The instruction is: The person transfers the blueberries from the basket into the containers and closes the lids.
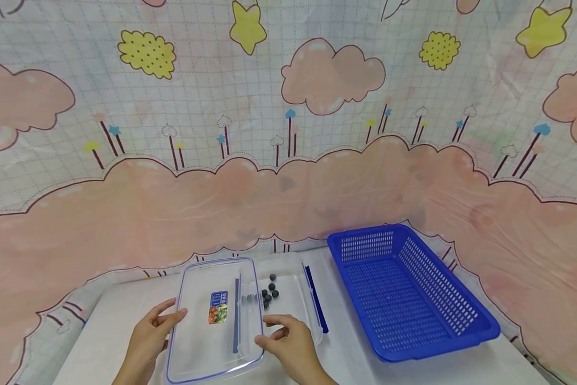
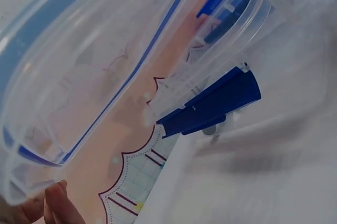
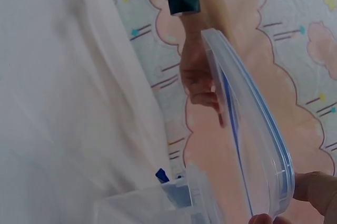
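Note:
A clear plastic lid [image 1: 197,342] with a blue seal and a small colourful label [image 1: 218,307] is held raised and tilted between both hands. My left hand [image 1: 146,334] pinches its left edge, and my right hand [image 1: 290,342] pinches the right edge. Behind and partly beneath the lid stands a clear food container [image 1: 295,307] with dark blue side latches [image 1: 317,299] folded out. Several small dark round balls [image 1: 271,287] lie in it; the lid covers part of the view. In the right wrist view, the lid [image 3: 268,129] stands apart from the container [image 3: 142,211].
A blue plastic basket [image 1: 379,299] with slotted walls stands to the right of the container. White cloth [image 1: 110,321] covers the table. A patterned curtain [image 1: 221,208] hangs behind and at both sides.

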Tool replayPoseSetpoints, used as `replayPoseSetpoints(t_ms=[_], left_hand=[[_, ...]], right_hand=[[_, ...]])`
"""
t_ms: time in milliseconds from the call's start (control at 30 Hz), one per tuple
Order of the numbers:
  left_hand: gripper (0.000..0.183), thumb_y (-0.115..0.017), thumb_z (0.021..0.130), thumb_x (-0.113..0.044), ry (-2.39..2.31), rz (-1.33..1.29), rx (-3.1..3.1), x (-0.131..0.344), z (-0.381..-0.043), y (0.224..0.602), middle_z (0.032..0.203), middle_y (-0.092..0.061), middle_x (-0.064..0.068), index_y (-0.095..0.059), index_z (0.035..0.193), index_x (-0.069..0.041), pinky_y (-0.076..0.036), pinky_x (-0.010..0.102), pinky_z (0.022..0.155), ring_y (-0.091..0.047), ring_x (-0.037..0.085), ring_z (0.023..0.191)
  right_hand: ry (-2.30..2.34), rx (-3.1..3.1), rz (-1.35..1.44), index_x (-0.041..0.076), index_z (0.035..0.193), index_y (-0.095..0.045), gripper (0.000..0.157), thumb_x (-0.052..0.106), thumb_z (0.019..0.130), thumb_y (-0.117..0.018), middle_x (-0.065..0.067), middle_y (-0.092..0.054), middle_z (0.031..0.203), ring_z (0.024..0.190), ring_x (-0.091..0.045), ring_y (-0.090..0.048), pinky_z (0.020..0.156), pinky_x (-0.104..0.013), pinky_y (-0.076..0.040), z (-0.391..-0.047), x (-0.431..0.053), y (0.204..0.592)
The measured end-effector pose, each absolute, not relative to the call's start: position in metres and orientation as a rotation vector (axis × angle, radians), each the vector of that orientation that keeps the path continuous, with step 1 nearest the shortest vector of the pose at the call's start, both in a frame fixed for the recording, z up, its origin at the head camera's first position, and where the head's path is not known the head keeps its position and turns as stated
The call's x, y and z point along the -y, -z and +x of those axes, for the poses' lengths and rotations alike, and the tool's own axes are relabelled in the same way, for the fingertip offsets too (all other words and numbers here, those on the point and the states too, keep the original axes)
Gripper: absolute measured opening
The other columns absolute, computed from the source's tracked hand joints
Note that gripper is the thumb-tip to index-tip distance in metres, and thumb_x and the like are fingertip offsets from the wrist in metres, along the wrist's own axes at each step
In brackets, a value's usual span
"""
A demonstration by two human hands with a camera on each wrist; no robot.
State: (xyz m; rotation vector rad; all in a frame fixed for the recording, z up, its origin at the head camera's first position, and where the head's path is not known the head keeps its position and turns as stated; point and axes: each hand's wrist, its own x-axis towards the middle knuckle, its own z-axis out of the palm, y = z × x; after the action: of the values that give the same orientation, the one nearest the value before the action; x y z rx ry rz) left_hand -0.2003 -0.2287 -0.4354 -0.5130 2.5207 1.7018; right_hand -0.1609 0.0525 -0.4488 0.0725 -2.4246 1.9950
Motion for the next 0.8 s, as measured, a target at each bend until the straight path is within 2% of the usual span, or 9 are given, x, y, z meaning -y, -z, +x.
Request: replayPoseSetpoints(t_ms=[333, 567, 800], left_hand=[[0.081, -0.074, 0.084, -0.050, -1.746, -0.460, -2.556, 0.198, -0.210, 0.439, 0.101, -0.064, -0.004, -0.043, 0.146, -0.008, -0.046, 0.023, 0.058, -0.046, 0.011, 0.081], [0.075, -0.074, 0.085, -0.045, -1.768, -0.424, -2.566, 0.180, -0.217, 0.443, 0.104, -0.066, 0.004, -0.046, 0.143, -0.007, -0.046, 0.025, 0.057, -0.047, 0.015, 0.083], [0.073, -0.074, 0.086, -0.040, -1.815, -0.363, -2.549, 0.167, -0.222, 0.446, 0.106, -0.067, 0.009, -0.046, 0.143, -0.005, -0.049, 0.025, 0.055, -0.055, 0.015, 0.080]], right_hand=[[-1.893, 2.373, 0.085, 0.004, 0.109, -0.074, 0.035, 0.018, 0.078, -0.083, -0.009, -0.070, 0.106, 0.076, -0.007, -0.059, 0.060, -0.020, -0.051, -0.162, -0.075, 0.453], [-1.815, 2.371, 0.052, 0.003, 0.109, -0.074, 0.035, 0.017, 0.078, -0.082, -0.009, -0.070, 0.100, 0.074, -0.006, -0.061, 0.061, -0.020, -0.051, -0.163, -0.089, 0.451], [-1.770, 2.383, 0.036, 0.003, 0.110, -0.073, 0.034, 0.016, 0.080, -0.080, -0.011, -0.071, 0.104, 0.076, -0.009, -0.063, 0.063, -0.021, -0.052, -0.166, -0.100, 0.456]])
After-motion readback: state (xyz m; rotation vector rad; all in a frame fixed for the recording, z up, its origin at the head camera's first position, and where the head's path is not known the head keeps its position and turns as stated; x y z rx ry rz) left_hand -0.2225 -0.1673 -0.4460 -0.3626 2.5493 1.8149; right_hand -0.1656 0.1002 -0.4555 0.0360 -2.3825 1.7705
